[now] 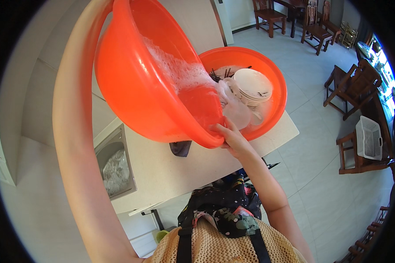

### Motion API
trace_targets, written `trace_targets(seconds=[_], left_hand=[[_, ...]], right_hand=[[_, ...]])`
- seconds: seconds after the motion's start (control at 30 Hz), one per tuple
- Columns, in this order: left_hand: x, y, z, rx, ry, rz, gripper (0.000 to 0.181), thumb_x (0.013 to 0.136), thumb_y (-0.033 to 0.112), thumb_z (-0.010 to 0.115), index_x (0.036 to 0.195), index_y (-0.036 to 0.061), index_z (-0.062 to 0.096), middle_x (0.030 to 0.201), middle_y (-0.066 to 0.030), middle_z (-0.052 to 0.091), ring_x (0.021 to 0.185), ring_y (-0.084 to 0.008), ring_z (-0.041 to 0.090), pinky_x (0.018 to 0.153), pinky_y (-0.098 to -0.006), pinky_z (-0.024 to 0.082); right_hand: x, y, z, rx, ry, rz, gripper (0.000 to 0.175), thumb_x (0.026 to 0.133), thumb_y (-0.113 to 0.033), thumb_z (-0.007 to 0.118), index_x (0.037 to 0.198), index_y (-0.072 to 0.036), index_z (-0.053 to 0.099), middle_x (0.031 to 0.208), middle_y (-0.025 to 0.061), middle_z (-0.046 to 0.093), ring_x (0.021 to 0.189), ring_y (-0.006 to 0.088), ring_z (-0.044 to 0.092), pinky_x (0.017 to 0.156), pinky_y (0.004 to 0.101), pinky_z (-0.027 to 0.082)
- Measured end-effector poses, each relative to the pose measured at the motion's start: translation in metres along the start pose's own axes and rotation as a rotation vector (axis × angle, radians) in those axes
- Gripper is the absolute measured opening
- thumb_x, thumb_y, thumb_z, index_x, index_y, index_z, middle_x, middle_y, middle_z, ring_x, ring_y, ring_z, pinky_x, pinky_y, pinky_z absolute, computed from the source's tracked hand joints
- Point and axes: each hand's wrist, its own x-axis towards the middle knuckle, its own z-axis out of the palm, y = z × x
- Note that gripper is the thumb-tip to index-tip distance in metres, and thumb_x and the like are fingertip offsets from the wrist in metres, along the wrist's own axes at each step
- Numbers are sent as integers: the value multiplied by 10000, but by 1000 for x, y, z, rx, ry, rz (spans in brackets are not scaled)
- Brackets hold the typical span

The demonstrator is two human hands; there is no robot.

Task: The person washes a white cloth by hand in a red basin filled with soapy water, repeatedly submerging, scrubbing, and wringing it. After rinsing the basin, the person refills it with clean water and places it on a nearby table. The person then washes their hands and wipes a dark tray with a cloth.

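Observation:
A large orange plastic basin [128, 88] is tilted steeply, and foamy water runs over its lower rim. My right hand [232, 136] grips that rim with the thumb inside. My left forearm reaches up along the basin's left side; the left hand is beyond the top edge of the picture. Below the pouring edge, a second orange basin [279, 82] stands on the pale countertop [171, 171]. In it lie a stack of white plates [252, 82], a white spoon [257, 116] and dark chopsticks [214, 75], with soapy water around them.
A steel sink [131, 177] with foamy water is set into the counter at left. A dark cloth [180, 148] lies under the tilted basin. The counter's corner [296, 131] projects at right. Beyond are wooden chairs [354, 82] and a white plastic basket [365, 141] on a wooden seat.

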Motion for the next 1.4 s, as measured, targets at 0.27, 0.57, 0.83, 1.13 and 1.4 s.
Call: trace_targets(seconds=[0.27,0.57,0.83,1.13,1.4], left_hand=[[17,29,-9,622,-2,291,136,741,153,561,766,53,650,741,-79,642,656,-216,565,586,-346,435],[21,24,-14,262,-31,389,137,728,124,551,749,27,647,715,-85,644,657,-219,575,580,-367,429],[-11,29,-1,225,132,90,132,762,132,550,791,37,637,694,-77,613,658,-188,567,586,-350,437],[-47,-52,-45,-149,224,-77,270,850,242,517,803,19,662,679,-90,626,629,-181,563,566,-322,437],[-223,-172,-23,-630,208,-324,106,750,154,562,729,51,570,700,0,550,627,-100,521,570,-261,432]], right_hand=[[4,1,12,67,-51,5,486,885,-158,587,1295,-98,334,927,30,620,544,28,484,384,177,238],[-4,1,22,36,-47,8,473,875,-171,595,1279,-120,354,965,41,635,587,34,541,387,162,262],[-7,8,22,-50,-33,-7,530,910,-218,542,1383,-118,324,1067,12,569,817,69,591,567,208,479],[-8,10,35,-119,116,-87,515,863,-181,600,1308,-96,355,1024,42,643,783,76,614,483,201,358],[-17,9,72,-330,351,-590,792,750,-77,689,1387,62,239,1247,191,521,1117,232,540,899,320,464]])
